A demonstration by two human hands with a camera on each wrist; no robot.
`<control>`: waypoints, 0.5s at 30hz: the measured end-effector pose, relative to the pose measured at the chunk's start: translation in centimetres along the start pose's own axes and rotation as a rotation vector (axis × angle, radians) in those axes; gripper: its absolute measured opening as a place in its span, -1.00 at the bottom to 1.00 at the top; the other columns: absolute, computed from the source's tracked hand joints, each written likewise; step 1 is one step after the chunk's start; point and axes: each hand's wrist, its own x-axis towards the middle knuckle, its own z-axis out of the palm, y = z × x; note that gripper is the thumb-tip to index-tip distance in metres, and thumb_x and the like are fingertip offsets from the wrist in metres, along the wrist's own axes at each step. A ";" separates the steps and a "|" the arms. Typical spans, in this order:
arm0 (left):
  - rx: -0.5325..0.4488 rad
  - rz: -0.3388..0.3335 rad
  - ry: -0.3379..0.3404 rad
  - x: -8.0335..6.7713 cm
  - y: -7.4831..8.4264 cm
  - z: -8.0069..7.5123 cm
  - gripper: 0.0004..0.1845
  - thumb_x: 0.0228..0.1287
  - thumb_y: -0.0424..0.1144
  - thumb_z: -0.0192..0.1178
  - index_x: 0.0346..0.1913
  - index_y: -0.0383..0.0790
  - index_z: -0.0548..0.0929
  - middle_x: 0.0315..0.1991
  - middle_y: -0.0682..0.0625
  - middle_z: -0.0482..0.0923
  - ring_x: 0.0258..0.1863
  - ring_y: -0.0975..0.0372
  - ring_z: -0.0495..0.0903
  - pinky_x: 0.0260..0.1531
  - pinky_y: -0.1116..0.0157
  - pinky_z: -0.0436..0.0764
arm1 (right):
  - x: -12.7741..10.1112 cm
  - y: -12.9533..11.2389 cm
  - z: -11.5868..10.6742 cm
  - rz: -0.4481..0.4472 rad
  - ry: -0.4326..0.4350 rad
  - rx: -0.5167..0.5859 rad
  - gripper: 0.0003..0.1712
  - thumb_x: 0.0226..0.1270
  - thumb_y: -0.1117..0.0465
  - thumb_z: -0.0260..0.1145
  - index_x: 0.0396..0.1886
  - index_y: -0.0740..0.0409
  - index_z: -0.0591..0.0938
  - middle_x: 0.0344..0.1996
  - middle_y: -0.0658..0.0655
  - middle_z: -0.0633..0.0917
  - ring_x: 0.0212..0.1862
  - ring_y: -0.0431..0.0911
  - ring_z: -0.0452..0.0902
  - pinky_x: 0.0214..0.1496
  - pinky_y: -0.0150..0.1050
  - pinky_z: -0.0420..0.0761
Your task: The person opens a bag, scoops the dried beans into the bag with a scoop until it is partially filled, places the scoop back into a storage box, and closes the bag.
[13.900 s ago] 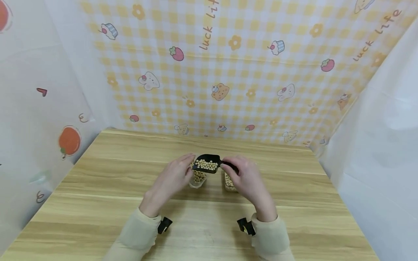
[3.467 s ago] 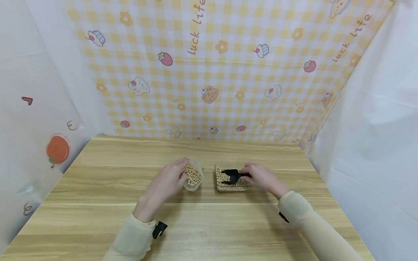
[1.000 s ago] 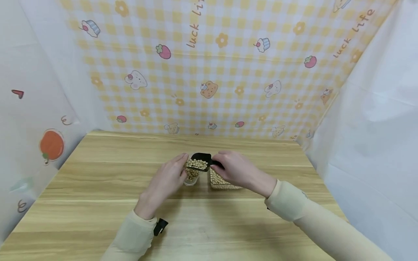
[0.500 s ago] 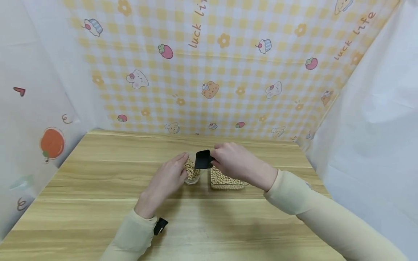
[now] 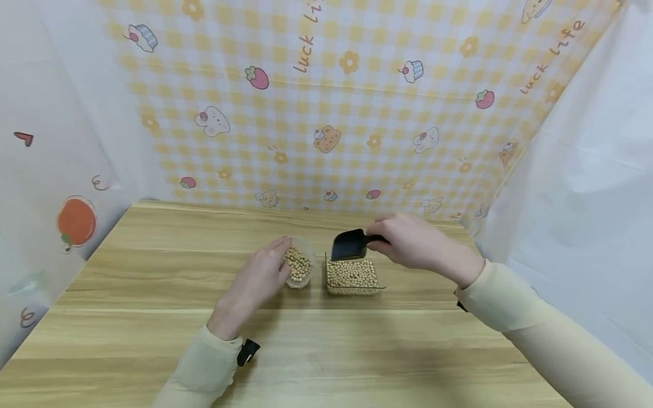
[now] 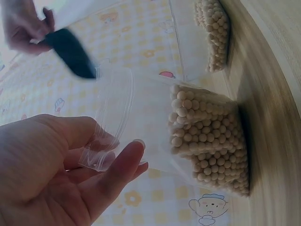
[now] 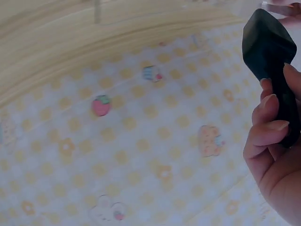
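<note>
A clear plastic cup stands on the table, its lower part filled with pale round beans. My left hand pinches the cup's rim between thumb and fingers. To the right, my right hand grips a black scoop by its handle. The scoop hangs above the back of a clear rectangular container of the same beans, apart from it. No beans show in the scoop in the head view. In the right wrist view the fingers curl round the scoop's handle.
Cup and container stand side by side with a narrow gap on the wooden table. A yellow checked cloth hangs behind the table. White sheets hang at the left and right.
The scoop, heaped with beans over the cup one second ago, was tipped there and has moved right to above the container. My left hand stays at the cup.
</note>
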 end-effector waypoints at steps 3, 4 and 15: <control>0.002 0.002 -0.002 -0.1 0.0 -0.1 -0.47 0.17 -0.53 0.12 0.25 -0.57 0.43 0.26 -0.39 0.40 0.21 -0.15 0.44 0.11 0.05 0.50 | -0.7 1.2 0.8 0.053 -0.083 -0.058 -0.88 0.29 0.26 0.36 -0.46 0.06 0.64 -0.55 -0.07 0.44 -0.57 -0.21 0.32 -0.52 -0.29 0.37; 0.003 0.003 -0.001 -0.1 0.0 -0.1 -0.47 0.17 -0.53 0.13 0.25 -0.57 0.44 0.25 -0.39 0.40 0.21 -0.15 0.44 0.10 0.05 0.51 | -0.9 1.6 1.2 0.064 -0.107 -0.085 -0.90 0.29 0.27 0.36 -0.44 0.08 0.65 -0.54 -0.06 0.45 -0.56 -0.20 0.34 -0.51 -0.29 0.39; 0.020 0.017 0.000 0.0 0.1 0.1 -0.49 0.18 -0.51 0.15 0.24 -0.56 0.46 0.24 -0.38 0.42 0.08 -0.10 0.56 0.04 0.08 0.56 | -1.8 3.3 5.6 0.064 -0.207 -0.285 -0.90 0.20 0.30 0.42 -0.47 0.14 0.66 -0.53 0.01 0.47 -0.52 -0.15 0.46 -0.50 -0.31 0.52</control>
